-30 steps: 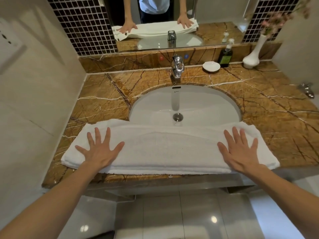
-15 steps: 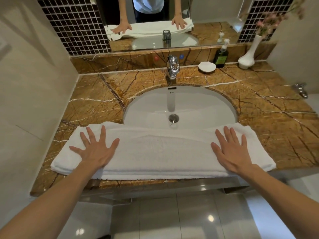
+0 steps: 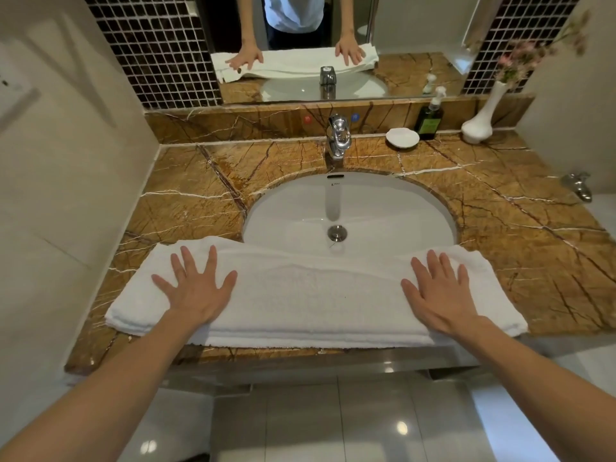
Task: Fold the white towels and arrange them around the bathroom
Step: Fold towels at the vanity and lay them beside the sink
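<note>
Folded white towel (image 3: pixel 313 295) lies along front edge of marble countertop (image 3: pixel 533 248), its back edge sagging over sink basin (image 3: pixel 350 211). My left hand (image 3: pixel 196 291) and right hand (image 3: pixel 440 295) lie flat near its ends, fingers spread, pressing, gripping nothing. Terry looks soft, thick, floppy and light. I'd pinch all layers together at the short ends.

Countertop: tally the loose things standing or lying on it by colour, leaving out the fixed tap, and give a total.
White: 3 (folded towel, small dish, vase)
Dark green: 1 (pump bottle)
Total: 4
</note>
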